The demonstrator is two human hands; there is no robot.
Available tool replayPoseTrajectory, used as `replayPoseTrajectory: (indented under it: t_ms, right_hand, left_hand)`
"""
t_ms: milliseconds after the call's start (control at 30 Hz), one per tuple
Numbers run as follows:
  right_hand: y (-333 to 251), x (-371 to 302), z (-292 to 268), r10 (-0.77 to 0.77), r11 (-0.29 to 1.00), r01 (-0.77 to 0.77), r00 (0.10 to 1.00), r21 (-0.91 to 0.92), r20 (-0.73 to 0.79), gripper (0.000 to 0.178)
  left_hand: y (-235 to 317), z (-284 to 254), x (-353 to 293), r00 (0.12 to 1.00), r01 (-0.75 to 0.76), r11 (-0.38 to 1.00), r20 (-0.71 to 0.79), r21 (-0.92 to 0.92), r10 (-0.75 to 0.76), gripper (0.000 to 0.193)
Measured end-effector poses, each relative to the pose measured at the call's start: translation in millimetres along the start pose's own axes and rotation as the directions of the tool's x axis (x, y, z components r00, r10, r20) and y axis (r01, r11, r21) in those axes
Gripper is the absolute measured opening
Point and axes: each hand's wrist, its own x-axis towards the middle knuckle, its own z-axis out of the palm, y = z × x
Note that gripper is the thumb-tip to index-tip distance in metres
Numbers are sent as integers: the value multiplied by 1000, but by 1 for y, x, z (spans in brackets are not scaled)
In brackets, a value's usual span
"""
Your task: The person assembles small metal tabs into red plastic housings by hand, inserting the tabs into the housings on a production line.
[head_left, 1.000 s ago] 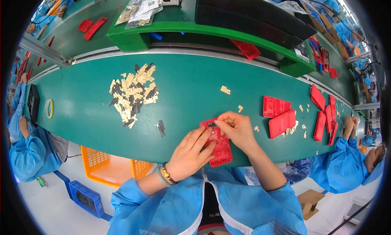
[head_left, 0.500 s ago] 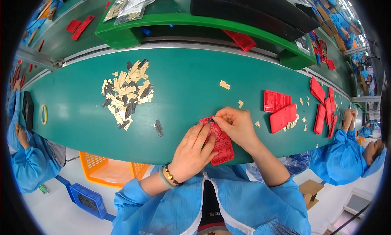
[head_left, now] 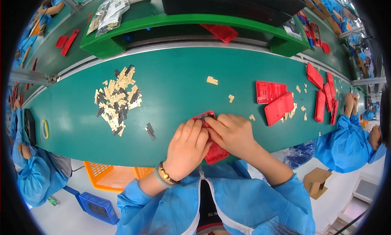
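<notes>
A red moulded plastic casing [head_left: 216,154] lies at the table's near edge, its ribbed inner side up. My left hand [head_left: 188,142] is closed over its left side, fingers bent and pressing down on it. From the right, my right hand [head_left: 233,133] grips the casing's far end with curled fingers, the thumb pressed near a small black strip [head_left: 202,117] seated there. Between them the hands hide most of the casing's middle. To the left spreads a pile of small cream and black pieces [head_left: 118,98], with a few black pieces [head_left: 150,131] lying apart.
Several red casings [head_left: 279,109] lie at the right among scattered cream pieces [head_left: 298,89]. A green raised shelf [head_left: 171,20] spans the back. An orange crate [head_left: 108,179] stands below the table's near edge. Co-workers in blue sit at left and right [head_left: 340,147].
My right hand has gone from a fingertip pinch at the casing's far end to curled fingers and thumb pressing there. The left hand's fingers have drawn closer together. The whole view has shifted slightly.
</notes>
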Motion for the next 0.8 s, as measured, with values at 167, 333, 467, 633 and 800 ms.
replayPoseTrajectory:
  t_ms: [167,333,467,633,800]
  right_hand:
    - [7,-11,-7,119,993,-119,992,-5,32,28]
    - [38,-38,-45,182,981,-187,978,-45,-98,26]
    - [76,-61,-91,255,949,-265,964,-173,-77,39]
    - [97,-62,-114,341,879,-257,927,-401,154,61]
    - [114,-69,-111,281,892,-195,946,-407,163,59]
  left_hand:
    - [2,5,9,1000,-11,997,-18,78,12,43]
    - [3,12,18,999,16,990,-30,141,-12,47]
    - [3,16,20,1000,-10,972,-12,233,13,46]
    - [7,12,21,999,-49,935,19,350,46,46]
    - [25,-14,-13,940,-140,990,310,-28,142,70]
